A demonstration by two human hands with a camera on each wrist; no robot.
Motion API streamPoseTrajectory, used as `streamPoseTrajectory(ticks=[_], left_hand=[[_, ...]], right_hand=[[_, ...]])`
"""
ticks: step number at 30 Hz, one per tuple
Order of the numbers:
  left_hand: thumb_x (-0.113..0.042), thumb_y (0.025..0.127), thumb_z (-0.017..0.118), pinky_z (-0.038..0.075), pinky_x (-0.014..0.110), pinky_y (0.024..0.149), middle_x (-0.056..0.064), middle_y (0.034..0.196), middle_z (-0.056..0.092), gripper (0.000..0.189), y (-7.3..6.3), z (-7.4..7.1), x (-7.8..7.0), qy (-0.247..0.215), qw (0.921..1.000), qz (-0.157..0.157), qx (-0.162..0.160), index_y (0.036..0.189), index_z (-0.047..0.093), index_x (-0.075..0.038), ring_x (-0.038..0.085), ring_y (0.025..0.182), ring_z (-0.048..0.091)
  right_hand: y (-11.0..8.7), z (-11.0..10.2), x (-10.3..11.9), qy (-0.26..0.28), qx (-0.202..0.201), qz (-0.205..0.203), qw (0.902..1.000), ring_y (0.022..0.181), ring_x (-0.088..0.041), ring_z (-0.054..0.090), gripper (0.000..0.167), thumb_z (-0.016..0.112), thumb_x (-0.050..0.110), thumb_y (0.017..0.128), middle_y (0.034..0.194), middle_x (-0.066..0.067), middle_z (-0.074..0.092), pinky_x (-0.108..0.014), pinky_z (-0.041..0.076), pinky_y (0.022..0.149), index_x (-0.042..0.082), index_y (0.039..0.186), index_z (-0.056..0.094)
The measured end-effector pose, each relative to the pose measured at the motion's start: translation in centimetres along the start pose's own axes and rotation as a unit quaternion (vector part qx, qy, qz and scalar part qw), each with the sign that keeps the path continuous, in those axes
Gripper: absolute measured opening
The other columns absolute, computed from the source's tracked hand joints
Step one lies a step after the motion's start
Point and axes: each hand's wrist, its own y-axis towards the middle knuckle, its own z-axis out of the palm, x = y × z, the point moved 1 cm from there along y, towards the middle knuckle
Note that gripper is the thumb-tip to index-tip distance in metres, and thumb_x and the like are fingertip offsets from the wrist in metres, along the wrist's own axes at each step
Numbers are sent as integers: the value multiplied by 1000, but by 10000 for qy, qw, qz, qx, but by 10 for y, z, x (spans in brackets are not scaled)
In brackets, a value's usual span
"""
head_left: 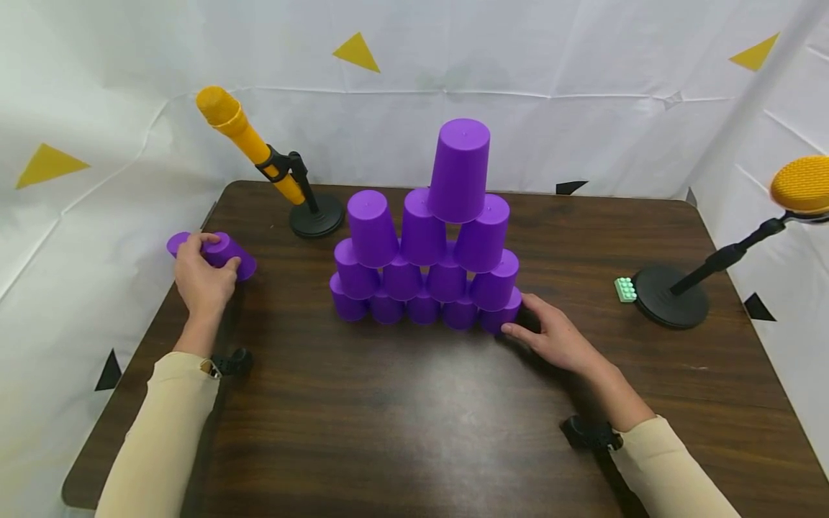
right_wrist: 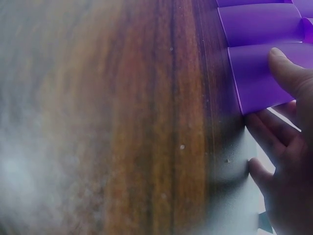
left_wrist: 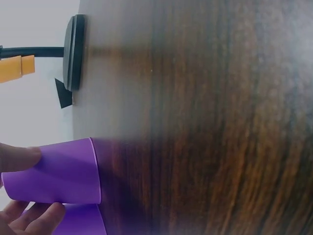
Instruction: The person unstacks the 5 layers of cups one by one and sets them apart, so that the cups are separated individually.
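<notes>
At the table's left edge my left hand grips an upside-down purple cup, thumb on one side and fingers on the other. A second purple cup stands against it, partly behind those fingers. Mid-table rises a tiered wall of upturned purple cups, with several in each of the two lower rows, three in the row above and a single top cup. My right hand holds the bottom row's rightmost cup, thumb on its near side and fingers round its outer side.
A yellow microphone on a black stand is behind the left hand. Toward the right, a black round base carries a yellow disc-shaped head, with a small mint-green block beside it. White sheeting surrounds the dark wooden table.
</notes>
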Motion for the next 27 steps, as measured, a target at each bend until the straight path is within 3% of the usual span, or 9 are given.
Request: streamPoseTrajectory(ticks=[11,15,18,20,22,25,27], left_hand=[[-11,81,80,47,48,93,19,125,55,47,-3,-11,-7,-57,10000,49,26,122,59,-6,34,114,56],[-12,81,79,50,39,86,18,120,56,41,-3,-19,-16,-139,9986,362,-358,117,61,-5,30,110,58],[-14,81,79,48,28,80,15,114,59,35,-1,-25,-31,-299,9926,827,-831,112,64,-5,26,105,59],[-16,82,78,46,20,76,12,111,61,33,0,-30,-49,-484,9863,1170,-1056,110,66,-6,22,104,59],[-15,82,78,48,17,76,11,110,62,32,-4,-36,-78,-776,9799,1474,-1100,111,66,-4,19,105,59],[-11,84,75,53,22,82,11,111,62,33,-24,-51,-141,-1407,9679,1924,-803,113,65,1,16,108,59],[-6,85,72,55,27,84,14,113,61,33,-40,-61,-183,-1785,9522,2427,-513,114,62,6,17,110,59]], right_hand=[[0,0,1,-23,-5,16,10000,128,-32,49,62,70,32,92,136,-14,55,-54,37,106,7,144,46],[0,-1,1,-19,1,19,10000,128,-32,49,62,70,32,92,136,-14,55,-54,37,106,8,144,46],[0,-1,1,-10,7,18,10000,128,-32,49,62,69,32,92,136,-14,55,-54,37,106,8,144,46],[-1,-1,1,-4,0,18,10000,128,-32,49,62,70,32,92,136,-14,55,-54,37,106,8,144,46],[-1,-1,1,11,-3,16,10000,128,-32,49,62,70,31,92,135,-14,56,-55,37,105,8,144,46],[-1,-1,1,5,-12,21,10000,127,-32,50,61,70,31,92,135,-14,56,-54,37,105,8,143,47],[-1,0,1,6,-16,13,10000,127,-32,50,61,70,31,92,135,-14,56,-55,37,105,8,143,47]])
